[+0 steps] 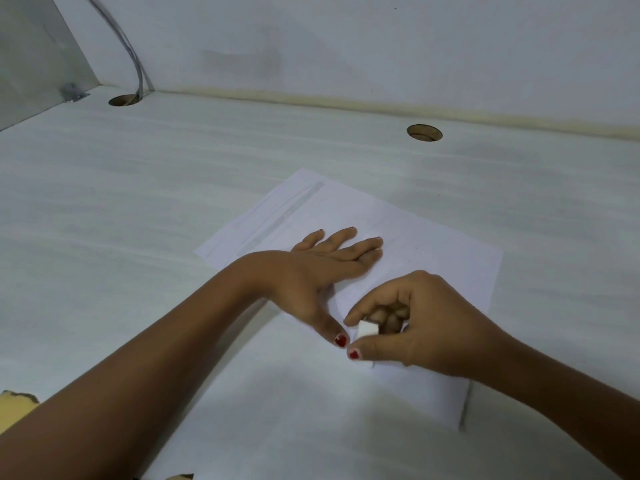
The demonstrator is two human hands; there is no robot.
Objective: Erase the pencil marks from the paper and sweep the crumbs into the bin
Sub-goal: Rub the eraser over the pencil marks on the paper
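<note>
Two hands at work: left hand (322,268) lies flat, fingers straight, pinning the white paper sheet (433,244). Right hand (412,323) pinches the small white block eraser (367,329) for rubbing.

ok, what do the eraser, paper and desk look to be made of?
Eraser: white matte block, likely rubber or vinyl. It is blurred, pinched in the right hand.
Paper: thin matte white sheet lying flat under the left hand.
Desk: white matte laminate with faint grain, probably over wood board. The cable hole shows a brown core.
</note>
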